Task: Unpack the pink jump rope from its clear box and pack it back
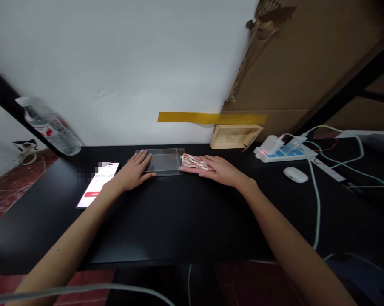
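Observation:
My left hand (136,171) lies with its fingers outstretched over the left end of a clear plastic tray (161,163). The thumb is spread along the tray's near edge. Across from it, my right hand (222,169) rests with extended fingers on the right part of a pink tray (192,170). Many small pink-and-white capsule-like pieces (192,161) are heaped in that pink tray, and the hand partly hides them. The two trays sit side by side, their ends meeting or nearly so. Neither hand grips anything that I can see.
Left of my left hand lies a phone (98,185) showing a timer. A plastic bottle (51,127) leans at the far left. A wooden frame (236,136) stands by the wall. Right are a power strip (284,152), a white case (295,174) and loose cables (316,212).

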{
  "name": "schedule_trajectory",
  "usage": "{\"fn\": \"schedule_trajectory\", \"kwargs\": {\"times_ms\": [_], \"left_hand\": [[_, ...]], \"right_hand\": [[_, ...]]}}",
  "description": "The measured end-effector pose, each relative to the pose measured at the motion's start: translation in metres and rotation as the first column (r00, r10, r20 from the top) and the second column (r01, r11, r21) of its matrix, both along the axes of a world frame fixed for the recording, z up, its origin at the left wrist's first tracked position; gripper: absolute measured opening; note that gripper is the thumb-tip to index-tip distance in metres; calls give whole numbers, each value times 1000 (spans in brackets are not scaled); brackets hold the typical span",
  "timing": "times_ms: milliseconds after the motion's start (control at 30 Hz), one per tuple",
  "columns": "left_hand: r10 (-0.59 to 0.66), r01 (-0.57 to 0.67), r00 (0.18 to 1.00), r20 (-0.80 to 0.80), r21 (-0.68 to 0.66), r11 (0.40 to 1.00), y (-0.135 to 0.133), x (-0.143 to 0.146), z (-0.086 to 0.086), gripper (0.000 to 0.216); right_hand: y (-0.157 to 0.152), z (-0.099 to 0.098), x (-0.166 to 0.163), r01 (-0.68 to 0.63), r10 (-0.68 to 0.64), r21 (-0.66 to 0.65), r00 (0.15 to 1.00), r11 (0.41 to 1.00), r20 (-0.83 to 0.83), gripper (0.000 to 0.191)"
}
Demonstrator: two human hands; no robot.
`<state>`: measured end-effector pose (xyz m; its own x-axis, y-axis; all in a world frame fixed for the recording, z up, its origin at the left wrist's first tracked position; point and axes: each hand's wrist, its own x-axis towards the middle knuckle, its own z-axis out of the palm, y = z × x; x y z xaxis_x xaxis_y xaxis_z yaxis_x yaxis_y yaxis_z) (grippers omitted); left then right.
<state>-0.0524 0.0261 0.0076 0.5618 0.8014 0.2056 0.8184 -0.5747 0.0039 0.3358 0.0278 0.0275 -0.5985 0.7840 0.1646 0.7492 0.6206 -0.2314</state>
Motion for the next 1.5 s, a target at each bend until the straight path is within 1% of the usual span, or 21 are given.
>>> {"fn": "schedule_trajectory", "kwargs": {"times_ms": [67, 167, 267, 367, 467, 567, 667, 733, 800, 933, 1000, 1033, 1100, 1167, 1233, 1333, 1500], "left_hand": [[90, -89, 996, -6, 11, 996, 5, -3, -5, 83], [242, -242, 970, -14, 30, 970, 12, -6, -12, 82], [298, -298, 954, -16, 26, 954, 21, -3, -14, 82], [284, -284, 959, -11, -9, 959, 34, 6, -9, 82], [195, -195, 981, 3, -53, 979, 51, 17, -2, 82], [128, -124, 991, 51, -75, 989, 65, 29, 3, 78], [78, -72, 990, 120, -54, 996, 70, 45, 6, 71], [33, -30, 981, 189, -22, 999, 66, 54, 8, 65], [5, -11, 959, 282, 18, 1000, 55, 61, 12, 59], [-70, 27, 902, 426, 106, 994, 16, 66, 20, 46], [-157, 132, 896, 415, 89, 987, -5, 65, 18, 42], [-194, 190, 898, 394, 51, 981, -14, 64, 16, 42], [-238, 258, 909, 342, -12, 966, -26, 64, 8, 51], [-228, 260, 923, 311, -66, 963, -31, 64, 0, 62], [-204, 240, 933, 297, -92, 966, -29, 63, -7, 70], [-180, 215, 939, 293, -93, 972, -26, 60, -10, 72], [-175, 200, 940, 293, -57, 978, -27, 55, -10, 69]], "right_hand": [[1, 2, 5, -6, 6, -14, 1000, 1000, 0, 64], [1, 4, 11, -28, 27, -41, 999, 999, -24, 63], [2, 4, 14, -94, 89, -56, 992, 994, -85, 66], [-1, 4, 9, -150, 140, -73, 982, 986, -125, 70], [-9, 5, -5, -166, 155, -83, 981, 983, -116, 74], [-18, 5, -23, -197, 190, -53, 975, 979, -113, 75], [-25, 0, -38, -217, 215, -3, 968, 976, -130, 75], [-27, -5, -45, -209, 211, 29, 968, 977, -135, 75], [-28, -10, -49, -170, 176, 61, 976, 984, -130, 79], [-29, -16, -55, -27, 34, 65, 994, 998, -101, 86], [-28, -19, -56, -15, 20, 51, 994, 999, -107, 86], [-27, -20, -56, -26, 31, 48, 992, 999, -121, 85], [-25, -24, -58, -47, 55, 49, 984, 998, -168, 83], [-24, -27, -60, -55, 64, 49, 972, 997, -225, 82], [-24, -30, -63, -57, 68, 48, 962, 997, -264, 80], [-23, -33, -69, -74, 87, 56, 959, 996, -270, 78], [-20, -33, -76, -95, 108, 61, 958, 994, -265, 77]]}}
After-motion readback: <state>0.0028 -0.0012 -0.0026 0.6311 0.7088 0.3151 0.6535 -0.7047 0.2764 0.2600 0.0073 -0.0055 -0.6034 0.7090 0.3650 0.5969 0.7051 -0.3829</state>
